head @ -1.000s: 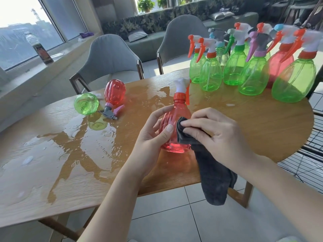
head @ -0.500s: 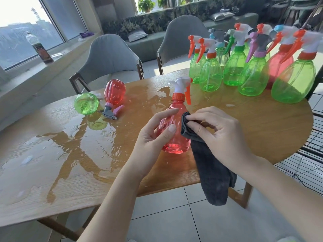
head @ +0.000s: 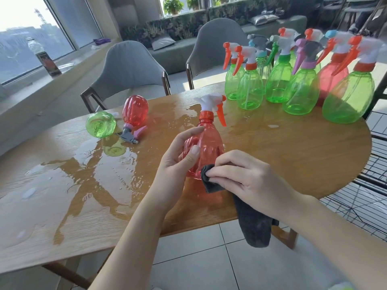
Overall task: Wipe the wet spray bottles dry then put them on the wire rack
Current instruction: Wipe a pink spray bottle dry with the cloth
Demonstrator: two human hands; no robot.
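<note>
Fingers [head: 228, 158] of the right hand [head: 251, 181] are curled together over a bunched fold of the dark grey cloth [head: 251, 222], pressing it against the lower front of the red spray bottle [head: 209, 147]; the rest of the cloth hangs down past the table's near edge. The left hand [head: 178, 164] grips the same bottle from its left side, with the thumb [head: 192, 153] laid across the front of the body and the index finger reaching up toward the shoulder below the neck. The bottle stands upright near the table's near edge, its white sprayer head and orange trigger [head: 221, 114] pointing right. Whether its base touches the tabletop cannot be told, since the cloth and fingers cover it.

Around it, the wooden table [head: 293, 155] is wet: a wide puddle [head: 88, 178] spreads across the left half and another patch lies just behind the bottle. To the far left in the puddle lie two more bottles on their sides, a green one [head: 101, 124] seen base-on and a red one [head: 135, 110] with a grey and pink sprayer, close beside each other. At the table's far right corner stands an upright cluster of bottles [head: 297, 80], mostly green with at least one red, their triggers orange, purple, green and blue. A black wire rack [head: 374, 185] shows beyond the table's right edge. Two grey chairs [head: 129, 68] stand behind the table.
</note>
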